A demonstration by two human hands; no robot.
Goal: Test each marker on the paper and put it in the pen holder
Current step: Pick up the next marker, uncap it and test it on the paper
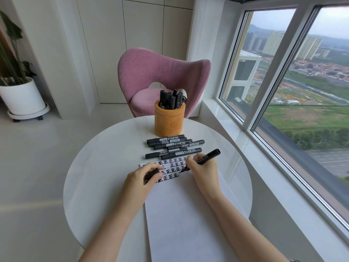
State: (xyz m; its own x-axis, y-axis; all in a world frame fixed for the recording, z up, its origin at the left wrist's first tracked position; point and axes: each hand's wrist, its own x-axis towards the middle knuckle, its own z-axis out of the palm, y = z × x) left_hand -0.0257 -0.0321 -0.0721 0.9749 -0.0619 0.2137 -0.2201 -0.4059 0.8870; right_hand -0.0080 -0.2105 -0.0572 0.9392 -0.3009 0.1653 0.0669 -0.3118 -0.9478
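— What carries it all?

— A round white tabletop [98, 167], glossy, set close beside a large window [302, 82] that looks over fields and tower blocks. Behind it a pink upholstered chair [162, 72] stands against pale wall panels. Off to the left a white round plant pot [22, 97] sits on a wheeled base on the light floor.

— And on the tabletop?

— A white sheet of paper [185, 214] runs from the near edge towards the middle. Its far end carries rows of bold black characters [173, 165], all the same sign. Just beyond the paper lies a row of capped black markers [173, 146] with white labels, side by side and touching. Beyond them stands a carved orange-brown cylindrical pen holder [169, 118], with upright black markers [171, 98] crowded inside it.

— Which marker is in use?

— An uncapped black marker [207, 156] in the right hand [203, 169]. The fingers [190, 163] are clamped round its barrel in a writing grip. Its back end tilts up and to the right, and the tip rests on the paper at the right end of a written row.

— The left hand?

— The left hand [143, 178] rests across the paper's left edge, covering part of the lowest rows. Its fingers [154, 166] are curled round a short black cap [152, 173].
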